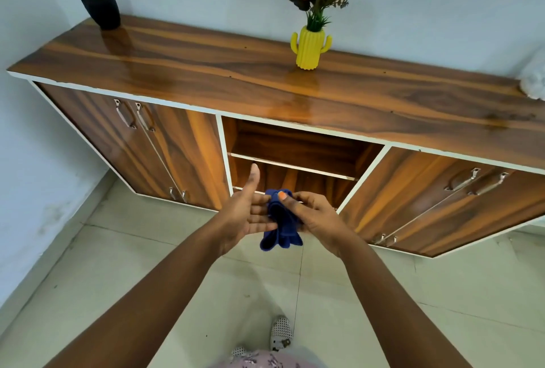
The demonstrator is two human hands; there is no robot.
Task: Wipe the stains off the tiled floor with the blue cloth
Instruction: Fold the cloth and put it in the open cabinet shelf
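The blue cloth [282,221] is bunched up and hangs between both hands at waist height, in front of the cabinet's open middle shelves. My right hand [312,217] grips it, thumb pressed on its top fold. My left hand [246,211] is spread flat against the cloth's left side, thumb pointing up, fingers apart. The pale tiled floor [339,288] lies below, with small dark specks and faint marks near its middle.
A long wooden sideboard [265,78] stands against the wall ahead, doors shut on both sides. On it are a yellow cactus vase with flowers [309,47] and a black vase [100,5]. My slippered foot [281,332] stands on the tiles. A wall runs along the left.
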